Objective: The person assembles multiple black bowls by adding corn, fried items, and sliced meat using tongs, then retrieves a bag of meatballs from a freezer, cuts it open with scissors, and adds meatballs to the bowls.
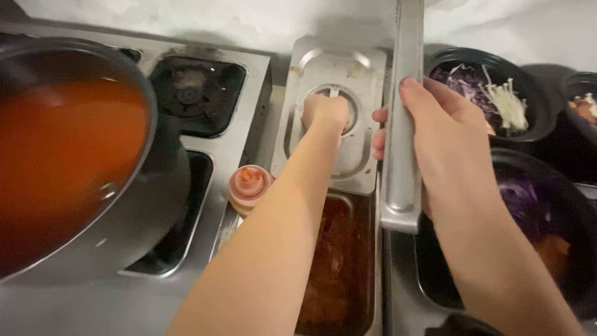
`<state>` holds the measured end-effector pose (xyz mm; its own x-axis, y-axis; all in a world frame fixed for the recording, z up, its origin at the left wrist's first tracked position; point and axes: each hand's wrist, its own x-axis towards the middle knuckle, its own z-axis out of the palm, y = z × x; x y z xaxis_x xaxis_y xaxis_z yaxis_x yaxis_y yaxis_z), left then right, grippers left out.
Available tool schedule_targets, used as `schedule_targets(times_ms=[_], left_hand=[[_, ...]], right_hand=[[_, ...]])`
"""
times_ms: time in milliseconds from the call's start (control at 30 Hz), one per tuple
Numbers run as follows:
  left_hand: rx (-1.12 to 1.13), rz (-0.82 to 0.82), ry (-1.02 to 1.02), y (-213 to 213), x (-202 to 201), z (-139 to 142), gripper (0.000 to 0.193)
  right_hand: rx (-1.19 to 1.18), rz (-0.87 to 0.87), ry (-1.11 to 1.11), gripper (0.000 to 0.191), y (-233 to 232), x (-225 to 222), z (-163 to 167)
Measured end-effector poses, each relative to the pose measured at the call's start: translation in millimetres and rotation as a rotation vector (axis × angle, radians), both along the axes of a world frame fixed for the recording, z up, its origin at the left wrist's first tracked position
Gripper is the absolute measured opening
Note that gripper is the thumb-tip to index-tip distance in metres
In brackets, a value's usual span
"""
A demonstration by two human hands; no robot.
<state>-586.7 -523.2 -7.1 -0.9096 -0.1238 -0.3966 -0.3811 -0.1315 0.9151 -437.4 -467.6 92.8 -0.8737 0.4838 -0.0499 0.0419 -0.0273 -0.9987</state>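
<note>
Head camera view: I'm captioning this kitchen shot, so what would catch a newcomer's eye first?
The big pan of orange-red broth fills the left side. At centre, the left hand grips the handle of a steel container lid, while the right hand holds a second steel lid on edge, beside black bowls of purple cabbage.

Flat lid: rectangular steel, lying level over the far container, recessed handle in its middle.
Upright lid: steel, tipped on edge, just right of the flat one.
</note>
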Motion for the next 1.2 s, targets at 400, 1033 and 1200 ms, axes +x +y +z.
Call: schedule_targets(times_ms=[400, 1033, 1200], left_hand=[[-0.120, -0.137, 0.516, -11, 95, 109, 0.012], [-0.888, -0.283, 0.603, -80, 208, 18, 0.022], [-0.811, -0.384, 0.331, -86, 216, -14, 0.021]], right_hand=[[0.035, -0.021, 0.085, 0.030, -4, 134, 52], [0.013, -0.009, -0.094, 0.032, -60, 214, 19], [-0.031, -0.011, -0.157, 0.028, -62, 217, -7]])
